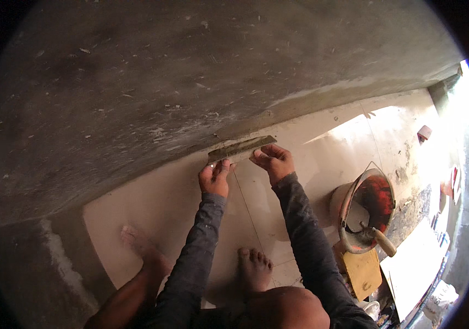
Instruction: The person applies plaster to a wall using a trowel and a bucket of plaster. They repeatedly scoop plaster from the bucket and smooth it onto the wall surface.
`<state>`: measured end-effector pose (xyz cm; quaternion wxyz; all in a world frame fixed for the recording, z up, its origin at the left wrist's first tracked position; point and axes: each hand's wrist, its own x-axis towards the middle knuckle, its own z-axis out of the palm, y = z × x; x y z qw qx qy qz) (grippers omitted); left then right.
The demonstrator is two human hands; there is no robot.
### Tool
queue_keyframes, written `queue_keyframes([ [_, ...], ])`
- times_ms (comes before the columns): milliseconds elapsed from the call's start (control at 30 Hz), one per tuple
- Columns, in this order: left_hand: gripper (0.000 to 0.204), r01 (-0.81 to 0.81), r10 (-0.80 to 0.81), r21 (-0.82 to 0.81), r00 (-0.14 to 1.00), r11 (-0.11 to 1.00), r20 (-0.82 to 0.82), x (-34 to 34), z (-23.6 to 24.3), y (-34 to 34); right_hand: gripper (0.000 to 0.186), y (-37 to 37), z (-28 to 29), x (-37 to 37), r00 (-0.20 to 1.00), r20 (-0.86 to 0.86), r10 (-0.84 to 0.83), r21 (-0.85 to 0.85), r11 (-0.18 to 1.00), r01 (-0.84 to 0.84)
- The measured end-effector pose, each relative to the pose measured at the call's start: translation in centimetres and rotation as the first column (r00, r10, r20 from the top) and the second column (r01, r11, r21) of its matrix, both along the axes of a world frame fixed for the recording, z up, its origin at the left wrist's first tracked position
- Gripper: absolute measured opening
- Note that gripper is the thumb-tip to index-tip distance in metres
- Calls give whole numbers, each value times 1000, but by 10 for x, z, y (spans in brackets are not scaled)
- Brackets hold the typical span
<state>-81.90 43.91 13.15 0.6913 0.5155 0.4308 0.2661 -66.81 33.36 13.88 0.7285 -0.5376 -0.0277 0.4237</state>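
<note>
Two hands work one tool: a single flat, mortar-caked trowel blade (241, 149) held against the foot of the grey cement-plastered wall (136, 93), right where the wall meets the pale tiled floor (163, 203). The left hand (214, 178) is closed on the blade's left end, fingers curled over its lower edge; the right hand (273, 163) grips the right half of the blade, fingers wrapped on its underside. Both forearms are in dark sleeves and run up from the lower edge, close together and nearly parallel. Two bare feet stand on the tiles, the left foot (145, 249) out toward the tile edge, the right foot (255, 268) between the arms. One bucket (369, 211), red inside and crusted with mortar on its rim, sits well to the right of the hands, with one light handle (382, 241) poking out over its near rim. Just below it lies one yellow-brown board (363, 271), and beside that a pale sheet (415, 263). The tiled area ends at a curved edge on the left, where bare grey floor (31, 263) begins; between the hands and the bucket the tiles lie open, while the right side is crowded with clutter.
</note>
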Motion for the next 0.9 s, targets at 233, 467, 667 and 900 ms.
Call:
queue_keyframes([
  [233,21,-29,13,-94,985,995,-172,-13,-56,34,19,39,-58,-12,995,55,86,-226,971,-72],
  [467,21,-87,93,-139,995,987,35,-10,-22,54,28,60,-22,-7,997,73,38,-103,994,-30],
  [667,28,56,-48,27,967,998,-249,-33,-2,19,29,20,-18,-21,1000,-7,13,-16,1000,-13],
  [900,44,32,-36,-27,985,999,-168,-1,-77,39,43,37,-69,4,993,113,36,-289,957,-2],
])
